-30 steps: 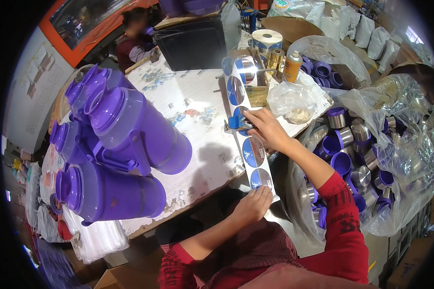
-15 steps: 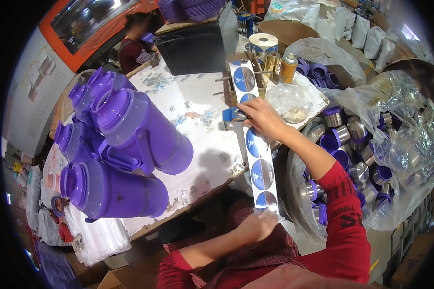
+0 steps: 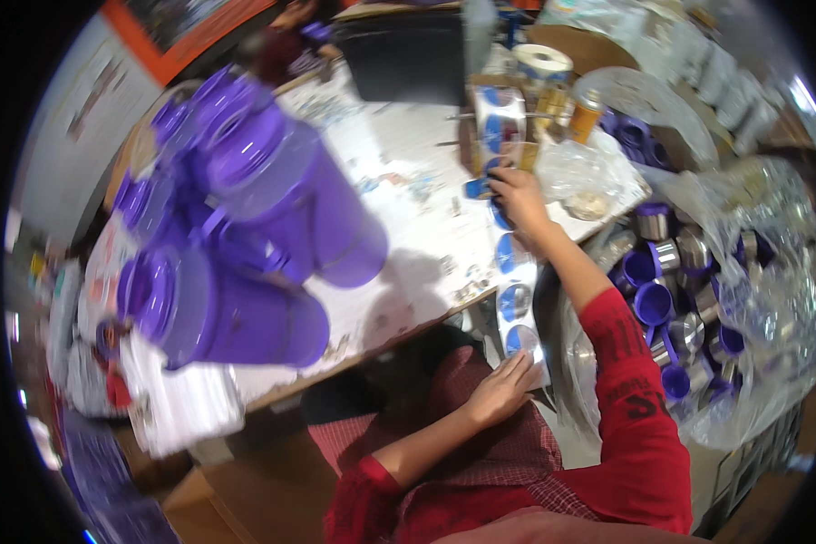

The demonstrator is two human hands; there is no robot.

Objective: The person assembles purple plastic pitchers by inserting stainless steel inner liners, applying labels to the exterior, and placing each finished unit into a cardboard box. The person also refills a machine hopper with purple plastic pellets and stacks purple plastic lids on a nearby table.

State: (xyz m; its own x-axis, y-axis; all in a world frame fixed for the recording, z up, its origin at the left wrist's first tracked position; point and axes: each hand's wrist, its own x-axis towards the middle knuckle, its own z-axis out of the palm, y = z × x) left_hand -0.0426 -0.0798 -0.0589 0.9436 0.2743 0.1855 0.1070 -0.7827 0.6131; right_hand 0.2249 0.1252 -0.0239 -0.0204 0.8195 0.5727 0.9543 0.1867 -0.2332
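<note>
A long strip of round blue-and-grey labels (image 3: 515, 302) runs from a box-like holder (image 3: 470, 136) on the table down toward my lap. Its lower end is pinched in the closed fingers of my left hand (image 3: 503, 392). Higher up, beside the holder, my right hand (image 3: 522, 201) is closed on a small blue object (image 3: 477, 188) lying across the strip. Blur hides exactly what kind of object it is. Part of the strip passes behind the right fingers.
Large purple jugs (image 3: 245, 308) stand grouped at the table's left. Behind the holder are a label roll (image 3: 542, 62) and a spray can (image 3: 586, 115). A plastic-lined container of steel-and-purple cups (image 3: 653, 302) sits at right. Another person (image 3: 286, 45) is at the far side.
The view has shifted, so the table scene sits farther right and higher. My left hand has its fingers laid more plainly over the strip's end; my right still holds the blue object.
</note>
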